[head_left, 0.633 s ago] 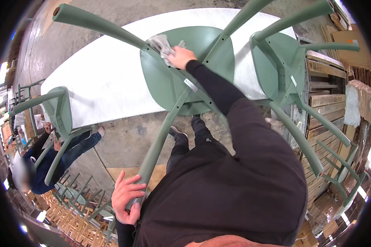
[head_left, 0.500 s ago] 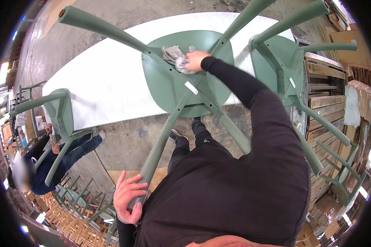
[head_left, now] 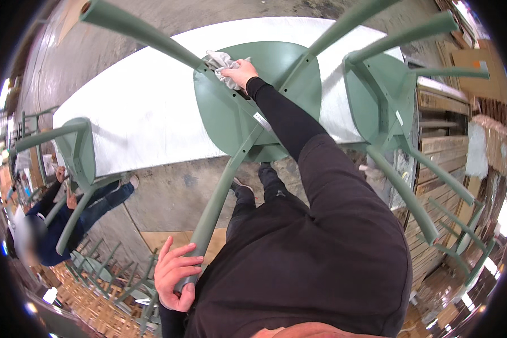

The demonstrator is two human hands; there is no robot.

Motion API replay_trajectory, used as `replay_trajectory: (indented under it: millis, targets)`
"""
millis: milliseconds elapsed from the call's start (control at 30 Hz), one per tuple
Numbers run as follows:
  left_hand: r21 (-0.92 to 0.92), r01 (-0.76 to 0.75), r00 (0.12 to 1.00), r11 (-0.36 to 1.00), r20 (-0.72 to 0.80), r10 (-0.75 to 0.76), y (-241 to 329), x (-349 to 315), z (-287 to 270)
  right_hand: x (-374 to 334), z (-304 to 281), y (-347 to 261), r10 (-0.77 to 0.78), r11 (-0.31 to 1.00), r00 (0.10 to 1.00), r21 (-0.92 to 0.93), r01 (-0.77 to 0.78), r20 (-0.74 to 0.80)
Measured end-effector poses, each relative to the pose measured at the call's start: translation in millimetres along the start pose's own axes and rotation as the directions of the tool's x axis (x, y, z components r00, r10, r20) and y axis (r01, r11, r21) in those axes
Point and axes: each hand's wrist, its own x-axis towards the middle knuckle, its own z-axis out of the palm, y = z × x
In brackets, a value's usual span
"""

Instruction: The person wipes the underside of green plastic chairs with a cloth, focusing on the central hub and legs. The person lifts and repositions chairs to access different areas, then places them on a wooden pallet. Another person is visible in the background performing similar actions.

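Observation:
A green chair (head_left: 222, 115) lies upside down on a white-topped table, its legs pointing up and outward from the crossed bars under the seat. My right hand (head_left: 243, 73) is closed on a crumpled light grey cloth (head_left: 220, 61), pressing it where the far-left leg meets the seat. Part of the cloth is hidden under the fingers. At the near left, my left hand (head_left: 175, 274) grips the end of a chair leg (head_left: 215, 205), thumb on one side and fingers over the other. A small white label (head_left: 261, 120) is on the crossbars.
The white table (head_left: 146, 101) also carries an upturned green chair (head_left: 372, 96) on the right and another (head_left: 76, 149) on the left. A co-worker (head_left: 53, 225) stands at the left one. Wooden pallets (head_left: 442, 152) and cartons line the right; several chairs stand at lower left.
My right hand has moved the cloth left and away from me, from the middle of the crossbars to the base of the far-left leg. My left hand stays on its leg.

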Motion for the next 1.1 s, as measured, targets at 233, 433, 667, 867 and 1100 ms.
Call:
replay_trajectory:
  millis: [233,433,667,867,1100]
  targets:
    - [0.016,0.039,0.999,0.999,0.017,-0.040,4.3,-0.2,2.6,-68.0,-154.0,50.1,-0.197,0.367,0.968,0.927,-0.077,0.159]
    - [0.027,0.022,0.999,0.999,0.023,-0.022,4.4,1.9,1.9,-54.9,-181.8,103.4,-0.161,0.981,0.817,-0.177,0.073,-0.554]
    - [0.039,0.048,0.999,0.998,0.023,-0.049,7.1,1.4,4.5,-102.6,-132.1,130.5,-0.415,0.810,0.868,-0.545,0.215,-0.274]
    - [0.034,0.056,0.998,0.998,0.034,-0.057,6.2,1.2,1.9,-138.5,-120.6,133.3,-0.330,0.809,0.926,-0.560,0.177,-0.184]
    - [0.045,0.052,0.998,0.998,0.042,-0.054,6.3,1.4,1.5,-19.8,-154.2,110.7,0.210,0.963,0.654,0.040,-0.265,-0.727]
